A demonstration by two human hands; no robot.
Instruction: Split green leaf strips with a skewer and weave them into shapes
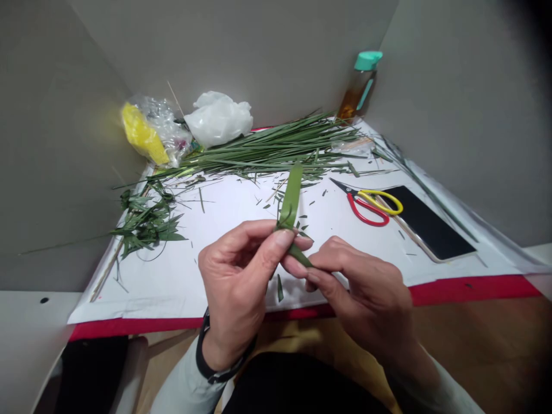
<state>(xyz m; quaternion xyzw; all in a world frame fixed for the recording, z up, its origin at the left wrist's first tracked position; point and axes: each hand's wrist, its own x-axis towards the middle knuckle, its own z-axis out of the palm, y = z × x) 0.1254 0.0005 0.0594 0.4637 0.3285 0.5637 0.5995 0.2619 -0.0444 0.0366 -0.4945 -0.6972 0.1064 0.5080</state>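
We're looking down into a booth of grey walls [259, 52], and across the table lies a white paper sheet [172, 299] with a red cloth [470, 289] showing along its near edge. A long bundle of green leaves [267, 149] sweeps across the back of the sheet. In front of it, the left hand [237, 287] and right hand [362, 293] work together just above the sheet's near edge. Off to the left sits a heap of cut leaves [146, 221], and on the right a black phone [426, 221] lies face up. Behind the bundle there's a white plastic bag [218, 118], then a bottle of amber liquid [357, 95] with a teal cap, with no readable writing on it from here. Red-and-yellow scissors [366, 201] rest beside the phone, their blades closed. Now the key piece: a green leaf strip [291, 198] stands up between the hands, the left thumb pressing it against curled fingers, while the right thumb and fingers pinch its lower tail. A black wristband [207, 351] circles the left wrist, and small leaf scraps [280, 287] dot the paper.
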